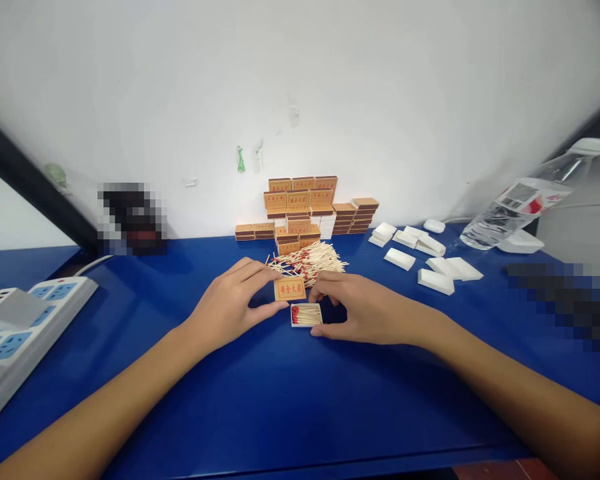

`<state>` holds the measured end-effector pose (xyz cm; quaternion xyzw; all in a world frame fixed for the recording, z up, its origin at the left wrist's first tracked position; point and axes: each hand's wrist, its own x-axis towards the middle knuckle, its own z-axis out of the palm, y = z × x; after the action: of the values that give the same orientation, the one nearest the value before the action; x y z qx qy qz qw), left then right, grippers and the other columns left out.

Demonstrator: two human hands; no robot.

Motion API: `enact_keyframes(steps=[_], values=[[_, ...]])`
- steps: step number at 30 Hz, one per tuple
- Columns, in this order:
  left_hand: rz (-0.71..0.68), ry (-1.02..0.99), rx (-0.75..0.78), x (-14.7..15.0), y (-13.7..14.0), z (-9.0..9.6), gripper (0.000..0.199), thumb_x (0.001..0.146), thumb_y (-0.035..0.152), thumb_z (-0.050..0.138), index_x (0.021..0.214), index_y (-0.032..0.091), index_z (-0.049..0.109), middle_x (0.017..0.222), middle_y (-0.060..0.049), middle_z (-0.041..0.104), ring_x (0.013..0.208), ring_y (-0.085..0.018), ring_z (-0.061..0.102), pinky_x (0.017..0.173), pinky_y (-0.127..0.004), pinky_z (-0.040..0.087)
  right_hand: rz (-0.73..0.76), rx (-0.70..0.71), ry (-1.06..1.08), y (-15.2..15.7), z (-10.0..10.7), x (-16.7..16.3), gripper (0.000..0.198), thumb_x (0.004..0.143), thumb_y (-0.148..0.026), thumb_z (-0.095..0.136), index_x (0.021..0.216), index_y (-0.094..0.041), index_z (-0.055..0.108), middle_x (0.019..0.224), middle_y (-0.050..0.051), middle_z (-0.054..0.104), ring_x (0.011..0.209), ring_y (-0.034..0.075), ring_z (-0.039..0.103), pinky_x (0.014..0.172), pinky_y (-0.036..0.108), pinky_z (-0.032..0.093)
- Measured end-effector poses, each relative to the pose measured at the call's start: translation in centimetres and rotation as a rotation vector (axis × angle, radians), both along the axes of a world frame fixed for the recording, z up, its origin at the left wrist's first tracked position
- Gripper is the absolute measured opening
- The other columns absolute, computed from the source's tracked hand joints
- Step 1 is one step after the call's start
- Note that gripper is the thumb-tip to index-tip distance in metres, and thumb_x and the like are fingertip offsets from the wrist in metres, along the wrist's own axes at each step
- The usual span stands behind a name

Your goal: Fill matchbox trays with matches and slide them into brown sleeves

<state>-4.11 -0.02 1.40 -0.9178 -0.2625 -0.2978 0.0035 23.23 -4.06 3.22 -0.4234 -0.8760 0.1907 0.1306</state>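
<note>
My left hand (243, 293) pinches an orange matchbox sleeve (290, 289) with red lettering between thumb and fingers. Just in front of the sleeve is a white matchbox tray (307, 315) filled with red-headed matches. My right hand (353, 305) grips the right end of this tray, thumb at the near side and fingers at the far side. The sleeve and the tray are apart, with the sleeve slightly farther back. Behind both hands lies a loose heap of matches (320, 260), partly hidden by my fingers.
Stacked matchboxes (300, 200) stand against the wall. Several white trays (436, 281) lie scattered at the right, near a tilted plastic bottle (523, 197). A power strip (35, 320) sits at the left on the blue table (280, 413).
</note>
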Motion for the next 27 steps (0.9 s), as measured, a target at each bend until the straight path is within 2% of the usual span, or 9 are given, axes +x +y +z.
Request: enact_keyframes(steps=[4,10,14,27], values=[[0.053,-0.003,-0.037,-0.2,0.4,-0.3,0.038,0.096,0.043,0.072,0.125,0.019,0.066,0.113,-0.008,0.073,0.104,-0.024,0.065,0.09,-0.043,0.057,0.019,0.001,0.028,0.5,0.2,0.6,0.019,0.089,-0.036,0.074,0.099,-0.021,0.067,0.093,0.004,0.067,0.082,0.019,0.059,0.072,0.032,0.044],[0.144,-0.064,-0.216,-0.6,0.9,-0.4,0.043,0.092,0.044,0.076,0.13,0.026,0.068,0.11,-0.005,0.073,0.084,-0.018,0.065,0.075,-0.033,0.058,-0.085,0.067,0.154,1.9,0.5,3.0,0.033,0.089,-0.046,0.075,0.108,-0.02,0.067,0.08,-0.001,0.065,0.067,0.015,0.056,0.064,0.028,0.042],[0.136,-0.094,-0.309,-0.4,0.7,-0.3,0.044,0.091,0.042,0.078,0.131,0.028,0.068,0.106,-0.004,0.072,0.078,-0.015,0.065,0.073,-0.031,0.059,-0.102,0.089,0.209,2.3,0.0,3.3,0.034,0.089,-0.046,0.075,0.111,-0.021,0.067,0.074,-0.003,0.062,0.059,0.012,0.052,0.06,0.027,0.041],[0.112,-0.156,-0.349,-0.1,0.5,-0.2,0.046,0.089,0.046,0.079,0.13,0.026,0.069,0.106,-0.004,0.073,0.078,-0.016,0.066,0.076,-0.033,0.058,-0.099,0.076,0.311,2.0,0.1,2.9,0.034,0.087,-0.04,0.076,0.114,-0.021,0.069,0.075,-0.003,0.063,0.06,0.012,0.052,0.059,0.026,0.042]])
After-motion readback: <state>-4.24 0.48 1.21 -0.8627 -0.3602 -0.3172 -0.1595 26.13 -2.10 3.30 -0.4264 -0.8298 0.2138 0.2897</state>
